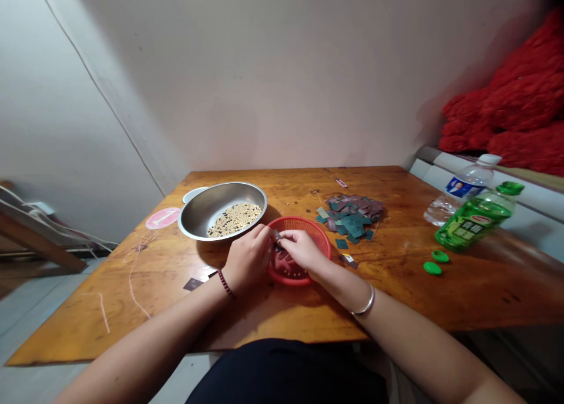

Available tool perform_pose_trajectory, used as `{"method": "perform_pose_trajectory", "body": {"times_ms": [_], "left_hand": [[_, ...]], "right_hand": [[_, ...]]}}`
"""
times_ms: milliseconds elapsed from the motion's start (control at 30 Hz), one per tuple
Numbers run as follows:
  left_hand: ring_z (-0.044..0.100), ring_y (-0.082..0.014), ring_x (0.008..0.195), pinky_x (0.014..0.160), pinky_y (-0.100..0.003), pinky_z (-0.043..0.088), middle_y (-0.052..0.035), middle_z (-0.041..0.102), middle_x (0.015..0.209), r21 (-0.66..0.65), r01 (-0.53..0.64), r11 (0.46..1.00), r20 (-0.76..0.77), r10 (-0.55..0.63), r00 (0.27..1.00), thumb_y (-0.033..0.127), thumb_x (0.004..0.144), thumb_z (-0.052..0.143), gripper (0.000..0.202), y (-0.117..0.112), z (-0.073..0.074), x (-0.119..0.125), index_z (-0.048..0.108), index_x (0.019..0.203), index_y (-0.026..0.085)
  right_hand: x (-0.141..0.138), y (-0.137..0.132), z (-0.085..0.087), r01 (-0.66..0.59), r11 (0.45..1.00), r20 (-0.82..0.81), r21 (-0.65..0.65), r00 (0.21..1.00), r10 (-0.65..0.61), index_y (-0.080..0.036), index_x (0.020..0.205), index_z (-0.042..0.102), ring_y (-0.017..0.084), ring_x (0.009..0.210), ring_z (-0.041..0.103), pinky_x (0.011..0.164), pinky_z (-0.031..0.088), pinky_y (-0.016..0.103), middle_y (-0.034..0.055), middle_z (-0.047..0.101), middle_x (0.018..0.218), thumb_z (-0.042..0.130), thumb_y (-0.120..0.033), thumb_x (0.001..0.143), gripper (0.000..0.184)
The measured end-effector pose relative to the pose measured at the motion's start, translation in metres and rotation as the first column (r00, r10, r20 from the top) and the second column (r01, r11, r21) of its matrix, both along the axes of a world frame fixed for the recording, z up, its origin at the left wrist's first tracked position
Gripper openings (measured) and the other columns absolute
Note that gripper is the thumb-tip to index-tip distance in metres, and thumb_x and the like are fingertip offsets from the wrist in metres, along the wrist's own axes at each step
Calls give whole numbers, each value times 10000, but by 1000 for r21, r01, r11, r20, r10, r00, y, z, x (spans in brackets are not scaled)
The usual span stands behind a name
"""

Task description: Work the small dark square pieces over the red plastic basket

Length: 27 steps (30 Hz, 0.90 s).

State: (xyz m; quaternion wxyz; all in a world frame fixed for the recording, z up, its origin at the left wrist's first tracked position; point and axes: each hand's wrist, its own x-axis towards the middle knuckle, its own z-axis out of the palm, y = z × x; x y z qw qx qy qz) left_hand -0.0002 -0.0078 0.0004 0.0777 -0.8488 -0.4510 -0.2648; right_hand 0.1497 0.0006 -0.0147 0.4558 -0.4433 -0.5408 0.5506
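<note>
Over a round red plastic basket point(324, 245), my left hand point(249, 252) and my right hand point(303, 252) meet with fingers pinched together. Between their fingertips shows a small dark square piece point(277, 236), partly hidden by the fingers. Its material is too small to make out. A few pale bead-like bits lie in the basket below my right hand. Left of the basket, close to my left hand, sits a wide steel bowl point(194, 219) holding many cream and black bead-like grains point(235, 219). Right behind the basket lies a loose pile of dark green and brown squares point(355, 213).
All this stands on a wooden table point(282, 316). A clear bottle point(462, 189) and a green-labelled bottle point(478, 219) stand at the right, near green caps point(432, 268). Left are a pink disc point(163, 218) and loose string point(131, 280). Red bundles point(520, 104) are piled beyond.
</note>
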Motion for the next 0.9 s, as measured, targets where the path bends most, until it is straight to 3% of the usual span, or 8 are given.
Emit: {"method": "perform_pose_trajectory", "body": {"times_ms": [900], "left_hand": [[537, -115, 719, 612, -223, 403, -21, 564, 875, -58, 18, 998, -32, -20, 999, 228, 903, 370, 145, -1, 3, 1, 508, 887, 186]], "right_hand": [[1, 2, -7, 7, 999, 76, 44, 997, -11, -141, 741, 662, 132, 660, 587, 620, 433, 228, 14, 650, 719, 488, -182, 715, 181]]}}
